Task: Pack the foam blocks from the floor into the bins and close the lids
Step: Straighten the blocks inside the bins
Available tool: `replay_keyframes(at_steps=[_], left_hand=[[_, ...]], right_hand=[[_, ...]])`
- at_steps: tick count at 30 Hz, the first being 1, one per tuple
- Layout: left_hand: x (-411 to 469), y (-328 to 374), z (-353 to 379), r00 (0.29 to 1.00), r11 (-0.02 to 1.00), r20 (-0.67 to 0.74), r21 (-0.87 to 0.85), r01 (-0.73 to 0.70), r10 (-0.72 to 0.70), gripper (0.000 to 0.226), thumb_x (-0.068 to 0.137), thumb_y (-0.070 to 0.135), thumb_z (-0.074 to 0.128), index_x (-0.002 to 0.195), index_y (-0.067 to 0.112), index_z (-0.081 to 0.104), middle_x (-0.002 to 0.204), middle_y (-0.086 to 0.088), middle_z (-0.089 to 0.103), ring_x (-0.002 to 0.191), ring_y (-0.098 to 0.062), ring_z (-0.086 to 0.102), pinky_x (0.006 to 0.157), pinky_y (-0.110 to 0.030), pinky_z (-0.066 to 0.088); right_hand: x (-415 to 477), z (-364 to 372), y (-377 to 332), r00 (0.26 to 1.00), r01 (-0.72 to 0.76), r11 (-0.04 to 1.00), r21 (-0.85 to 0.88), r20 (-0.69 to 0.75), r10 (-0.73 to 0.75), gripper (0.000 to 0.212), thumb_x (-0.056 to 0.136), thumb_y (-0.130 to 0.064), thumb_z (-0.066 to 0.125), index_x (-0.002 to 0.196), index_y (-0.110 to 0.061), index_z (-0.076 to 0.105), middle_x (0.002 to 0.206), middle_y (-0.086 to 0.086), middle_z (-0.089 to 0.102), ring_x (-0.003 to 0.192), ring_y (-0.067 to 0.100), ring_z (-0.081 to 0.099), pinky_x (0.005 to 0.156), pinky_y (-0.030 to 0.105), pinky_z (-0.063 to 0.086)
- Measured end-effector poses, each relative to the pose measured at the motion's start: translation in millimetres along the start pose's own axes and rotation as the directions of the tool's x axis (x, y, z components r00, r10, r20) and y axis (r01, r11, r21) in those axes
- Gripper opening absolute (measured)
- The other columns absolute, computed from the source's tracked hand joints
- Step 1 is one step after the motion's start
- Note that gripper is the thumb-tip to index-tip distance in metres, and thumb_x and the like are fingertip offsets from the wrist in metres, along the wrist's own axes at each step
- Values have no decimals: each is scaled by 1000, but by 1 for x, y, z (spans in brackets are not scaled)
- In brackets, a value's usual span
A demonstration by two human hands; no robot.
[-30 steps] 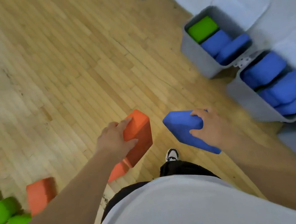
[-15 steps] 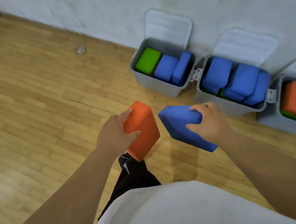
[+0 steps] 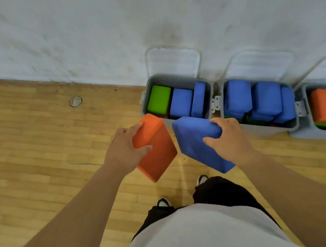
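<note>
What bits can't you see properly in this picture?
Head view:
- Right bin: cut off by the picture's right edge, so the rest is unseen.
- Middle bin: lower blocks mostly hidden under the top blue blocks.
- Left bin: parts of its front edge hidden behind the orange block in the left hand and the blue block in the right hand.

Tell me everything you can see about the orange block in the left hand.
The orange block is a plain brick shape, matte and foam-like, with rounded edges. The left hand holds it above the wooden floor, fingers over its top end, thumb across the broad face. It is tilted, one corner pointing down, in front of the leftmost bin and close beside the blue block, apparently not touching it.
</note>
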State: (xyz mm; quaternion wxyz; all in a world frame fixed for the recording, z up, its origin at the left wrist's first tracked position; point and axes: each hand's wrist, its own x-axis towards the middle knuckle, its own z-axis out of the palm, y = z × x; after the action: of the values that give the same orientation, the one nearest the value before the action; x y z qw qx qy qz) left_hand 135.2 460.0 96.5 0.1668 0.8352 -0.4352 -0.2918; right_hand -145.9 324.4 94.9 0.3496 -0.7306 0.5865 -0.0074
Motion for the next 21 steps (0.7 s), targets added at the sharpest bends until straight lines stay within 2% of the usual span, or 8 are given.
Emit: replay_keyframes(at_steps=[3, 10, 14, 16, 18, 21], left_hand=[[42, 9, -1, 999, 1000, 38, 0, -8, 8, 79, 80, 52, 77, 148, 52, 37, 126, 8, 39, 109, -17, 55, 96, -39, 51], [140, 56, -5, 999, 999, 45, 35, 22, -24, 79, 80, 52, 77, 149, 50, 38, 123, 12, 39, 108, -14, 55, 92, -33, 48], [184, 93, -13, 997, 998, 32, 15, 67, -68, 78, 83, 51, 75, 150, 50, 36, 126, 11, 39, 106, -14, 54, 86, -32, 47], [205, 108, -17, 997, 997, 21, 13, 71, -71, 77, 84, 50, 74, 151, 49, 35, 129, 9, 40, 107, -15, 53, 89, -34, 48], [223, 119, -22, 996, 996, 19, 34, 85, -86, 77, 85, 50, 74, 152, 48, 34, 131, 7, 41, 110, -17, 52, 95, -38, 49], [254, 123, -31, 996, 993, 27, 90, 78, -80, 76, 84, 54, 72, 151, 48, 35, 133, 4, 45, 122, -21, 48, 104, -45, 45]], right_hand=[[38, -7, -2, 1000, -16, 1000, -23, -16, 16, 65, 89, -44, 72, 147, -31, 46, 148, -1, 38, 133, 24, 44, 105, 39, 40], [149, -38, -1, 998, -58, 996, -62, 15, 59, 69, 86, -52, 72, 147, -30, 49, 147, 0, 48, 137, 31, 35, 112, 48, 36], [203, -67, -6, 997, -65, 997, -39, 28, 66, 69, 87, -54, 69, 148, -29, 48, 148, 1, 49, 135, 34, 41, 113, 51, 39], [228, -77, -9, 996, -61, 997, -54, 56, 64, 67, 85, -58, 66, 144, -30, 51, 142, 0, 54, 128, 32, 50, 107, 53, 45], [250, -84, -12, 994, -73, 996, -42, 83, 77, 64, 81, -63, 62, 137, -32, 55, 130, -1, 59, 113, 28, 57, 95, 51, 53], [276, -87, -22, 992, -86, 996, -31, 90, 89, 34, 86, -50, 66, 114, -32, 60, 106, -3, 61, 89, 25, 60, 73, 47, 57]])
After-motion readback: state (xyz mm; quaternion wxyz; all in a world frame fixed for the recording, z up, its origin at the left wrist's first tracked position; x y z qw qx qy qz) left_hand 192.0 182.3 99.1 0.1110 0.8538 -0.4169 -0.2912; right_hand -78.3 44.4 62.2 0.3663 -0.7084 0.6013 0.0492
